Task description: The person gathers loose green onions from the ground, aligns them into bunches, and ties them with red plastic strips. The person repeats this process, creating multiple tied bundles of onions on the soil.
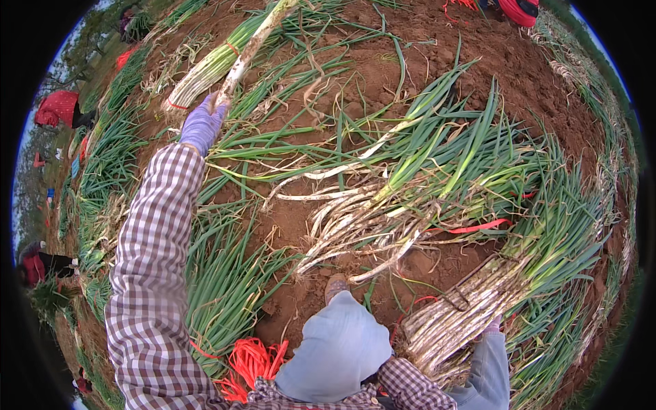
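Note:
My left hand (202, 124), in a purple glove, is closed around a thick, soil-stained stalk (251, 50), apparently a large green onion. The stalk slants up past the top edge of the view. Beneath and beside it lies a bundle of green onions (197, 77) bound with red ties. My right hand is out of view; only a checked sleeve (415, 382) shows at the bottom. Right of my knee rests a thick stack of green onions (466, 312), with a thin dark metal rod (459, 303) bent across it. A loose pile of green onions (353, 215) lies ahead of me.
Red tie strips (253, 364) lie beside my denim-covered knee (333, 348). More green onions (230, 292) are at left, and a red strip (476, 226) crosses the loose pile. Other people, one in red (56, 108), are along the left rim. Bare brown soil (435, 43) stretches ahead.

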`<action>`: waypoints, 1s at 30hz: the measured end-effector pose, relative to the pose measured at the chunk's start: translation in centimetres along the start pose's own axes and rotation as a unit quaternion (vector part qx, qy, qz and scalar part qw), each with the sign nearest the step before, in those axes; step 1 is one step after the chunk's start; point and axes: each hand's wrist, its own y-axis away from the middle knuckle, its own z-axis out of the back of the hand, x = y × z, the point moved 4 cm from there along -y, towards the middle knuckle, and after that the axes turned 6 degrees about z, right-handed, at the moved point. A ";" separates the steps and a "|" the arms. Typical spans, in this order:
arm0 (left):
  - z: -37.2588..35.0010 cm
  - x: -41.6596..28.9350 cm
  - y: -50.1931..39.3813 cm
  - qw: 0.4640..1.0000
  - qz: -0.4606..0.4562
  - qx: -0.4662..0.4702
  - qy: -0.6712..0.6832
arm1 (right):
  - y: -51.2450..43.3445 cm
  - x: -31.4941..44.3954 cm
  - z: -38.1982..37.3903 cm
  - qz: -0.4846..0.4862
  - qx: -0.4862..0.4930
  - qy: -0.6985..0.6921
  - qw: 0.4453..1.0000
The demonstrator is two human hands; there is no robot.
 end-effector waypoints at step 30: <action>-24.9 5.1 16.9 0.768 0.291 0.289 0.492 | -4.7 5.4 0.4 -0.003 -0.066 -0.030 0.997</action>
